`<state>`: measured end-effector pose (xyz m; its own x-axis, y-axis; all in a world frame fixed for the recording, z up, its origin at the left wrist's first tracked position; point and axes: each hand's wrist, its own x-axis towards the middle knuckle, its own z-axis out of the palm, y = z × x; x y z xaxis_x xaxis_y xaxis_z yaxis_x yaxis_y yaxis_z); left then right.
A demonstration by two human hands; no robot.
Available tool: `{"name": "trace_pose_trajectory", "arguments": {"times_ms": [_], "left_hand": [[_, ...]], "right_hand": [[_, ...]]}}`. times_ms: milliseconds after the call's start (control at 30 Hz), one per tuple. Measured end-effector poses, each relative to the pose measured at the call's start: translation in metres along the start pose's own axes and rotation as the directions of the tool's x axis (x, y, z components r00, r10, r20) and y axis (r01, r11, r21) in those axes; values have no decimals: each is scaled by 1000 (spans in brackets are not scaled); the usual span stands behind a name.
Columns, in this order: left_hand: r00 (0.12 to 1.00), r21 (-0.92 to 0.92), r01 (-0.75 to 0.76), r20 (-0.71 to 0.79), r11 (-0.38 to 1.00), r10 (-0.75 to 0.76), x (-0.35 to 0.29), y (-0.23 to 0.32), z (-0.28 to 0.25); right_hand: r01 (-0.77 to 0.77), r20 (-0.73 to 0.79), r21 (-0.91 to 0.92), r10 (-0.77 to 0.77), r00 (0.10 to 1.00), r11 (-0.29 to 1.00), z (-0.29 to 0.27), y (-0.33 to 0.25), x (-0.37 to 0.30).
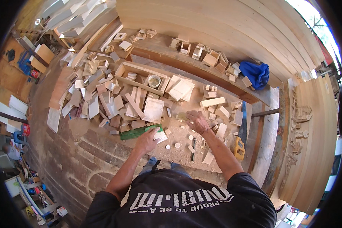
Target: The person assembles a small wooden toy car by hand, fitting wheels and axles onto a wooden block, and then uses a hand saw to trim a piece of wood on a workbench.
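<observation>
My left hand (147, 141) is at the near edge of the workbench, its fingers closed on a small white-faced piece (160, 137). Just behind that piece lies a flat green strip (133, 133), close to my fingertips. To the right, my right hand (200, 123) is closed around a pale yellowish block-like piece (182, 116), slightly blurred and partly covered by the fingers. Between and below the hands, small round wooden discs (177, 145) and a slim black stick-shaped tool (193, 149) lie amid sawdust.
A heap of wood offcuts (93, 104) covers the bench's left side. Farther back are a wooden tray (121, 70) holding a round tin (154, 81), and stacked thin boards (180, 89). A yellow-handled saw (239, 148) lies right. Small wooden boxes (211, 58) and blue cloth (255, 74) line the back shelf.
</observation>
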<state>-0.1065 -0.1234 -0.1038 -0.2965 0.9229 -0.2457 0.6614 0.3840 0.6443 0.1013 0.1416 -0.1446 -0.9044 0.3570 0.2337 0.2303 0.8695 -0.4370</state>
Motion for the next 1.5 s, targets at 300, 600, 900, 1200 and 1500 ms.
{"name": "trace_pose_trajectory", "arguments": {"times_ms": [300,600,900,1200,1500], "left_hand": [[984,69,-166,-56,984,170,67,30,3],[908,316,-392,282,864,309,168,49,37],[892,283,-428,284,858,351,179,50,41],[877,253,-456,289,853,383,184,45,43],[862,353,-475,370,806,346,184,51,36]], "right_hand": [[-324,175,13,317,932,946,-15,9,-4],[-391,169,66,375,911,918,10,10,-15],[-368,130,128,352,927,921,12,11,-16],[-365,41,226,366,930,903,25,16,-22],[-403,61,209,399,915,891,19,9,-19]]}}
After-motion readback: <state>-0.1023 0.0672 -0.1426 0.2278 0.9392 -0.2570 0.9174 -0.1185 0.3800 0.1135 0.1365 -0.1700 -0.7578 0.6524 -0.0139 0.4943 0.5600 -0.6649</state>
